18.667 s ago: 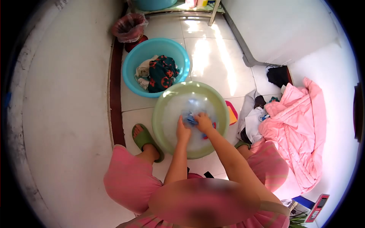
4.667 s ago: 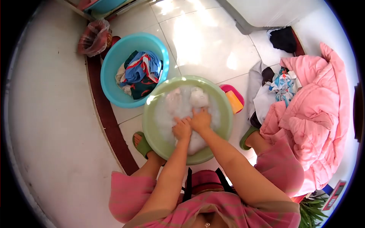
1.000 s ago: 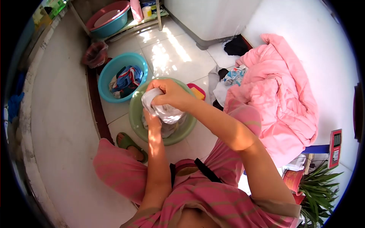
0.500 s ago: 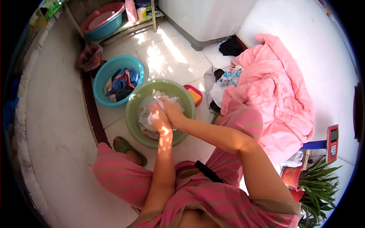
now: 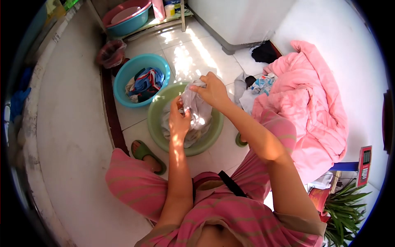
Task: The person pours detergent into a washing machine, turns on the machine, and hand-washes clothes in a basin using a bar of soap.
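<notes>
A wet whitish cloth garment (image 5: 197,108) is lifted partly out of the green basin (image 5: 219,133). My right hand (image 5: 213,91) pinches its upper end above the basin's far right rim. Lower and to the left, my left hand (image 5: 179,120) has its curled fingers and thumb around the garment's left edge. More pale wet cloth (image 5: 191,139) lies in the basin below my hands. Which piece the hanging part belongs to lower down cannot be made out.
Left of the green basin stands a blue basin (image 5: 119,92) with dark and blue clothes. A pink quilt (image 5: 304,103) is heaped at the right, beside small garments (image 5: 263,84). At the back, a shelf holds stacked basins (image 5: 129,26). A potted plant (image 5: 347,206) stands lower right.
My hands were together low in the green basin on bunched cloth. Now they are apart, the right one raised with the whitish garment drawn up. The view has shifted slightly left.
</notes>
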Available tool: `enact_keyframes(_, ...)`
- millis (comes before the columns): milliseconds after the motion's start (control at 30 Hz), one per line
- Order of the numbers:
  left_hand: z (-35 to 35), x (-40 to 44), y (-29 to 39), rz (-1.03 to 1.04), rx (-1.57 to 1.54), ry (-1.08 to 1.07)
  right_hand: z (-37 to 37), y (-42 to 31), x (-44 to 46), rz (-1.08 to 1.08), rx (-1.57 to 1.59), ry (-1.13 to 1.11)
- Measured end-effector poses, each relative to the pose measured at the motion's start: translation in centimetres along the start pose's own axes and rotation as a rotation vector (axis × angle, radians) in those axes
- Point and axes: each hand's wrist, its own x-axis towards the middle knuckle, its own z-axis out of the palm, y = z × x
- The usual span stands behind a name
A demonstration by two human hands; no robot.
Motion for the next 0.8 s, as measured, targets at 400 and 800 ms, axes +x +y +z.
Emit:
enact_keyframes(400, 3.0, -1.6, -4.9, -0.56, -0.638, -0.181, -1.8, -3.4, -1.0, -0.491, 0.053, 0.197)
enact_keyframes(800, 1.9, -1.4, -6.1, -0.86, -1.38, 0.358, 4.8, -3.9, -6.4, -0.218, 0.25, -0.383)
